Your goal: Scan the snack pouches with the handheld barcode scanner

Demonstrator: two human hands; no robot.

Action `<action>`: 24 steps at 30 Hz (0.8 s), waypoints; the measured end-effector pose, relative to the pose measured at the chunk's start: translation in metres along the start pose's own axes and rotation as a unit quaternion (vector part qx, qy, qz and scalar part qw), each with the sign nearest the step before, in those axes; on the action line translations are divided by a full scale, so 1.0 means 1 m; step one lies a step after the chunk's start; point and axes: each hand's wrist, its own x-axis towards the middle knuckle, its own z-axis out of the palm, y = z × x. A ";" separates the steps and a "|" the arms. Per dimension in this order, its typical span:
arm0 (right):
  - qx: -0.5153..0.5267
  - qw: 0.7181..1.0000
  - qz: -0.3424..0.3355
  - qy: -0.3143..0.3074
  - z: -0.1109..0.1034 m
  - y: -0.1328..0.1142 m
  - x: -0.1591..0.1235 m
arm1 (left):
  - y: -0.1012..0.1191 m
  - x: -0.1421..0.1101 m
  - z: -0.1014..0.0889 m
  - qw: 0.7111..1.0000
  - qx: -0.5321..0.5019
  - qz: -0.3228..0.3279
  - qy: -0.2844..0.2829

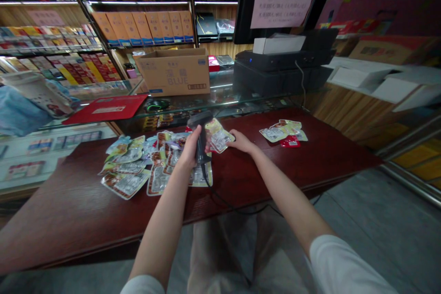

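My left hand (191, 147) is closed around the handle of a black barcode scanner (200, 144), whose cable trails down past the table's edge. Between the fingers of my right hand (241, 141) is a snack packet (218, 135), held just to the right of the scanner with its printed side up. Beneath and left of my left hand lies a spread pile of similar snack packets (127, 179), partly covered by my forearm. A smaller group of packets (280, 132), one of them red, rests on the table to the right of my right hand.
The dark red wooden table (76, 202) meets a glass counter bearing a cardboard box (174, 73), a red folder (106, 109) and a cup (37, 94). A black printer-like machine (279, 69) stands back right. The scanner cable (237, 211) hangs over the front edge.
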 end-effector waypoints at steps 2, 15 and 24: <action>0.127 0.991 0.009 0.045 -0.007 0.011 0.000 | -0.002 0.001 0.001 1.000 0.002 0.005 -0.007; 0.409 0.886 0.059 0.211 -0.023 0.032 0.003 | -0.024 -0.011 0.031 0.993 0.045 -0.039 -0.098; 0.395 0.890 0.066 0.219 -0.020 0.037 0.003 | -0.028 -0.013 0.036 0.992 0.054 -0.051 -0.106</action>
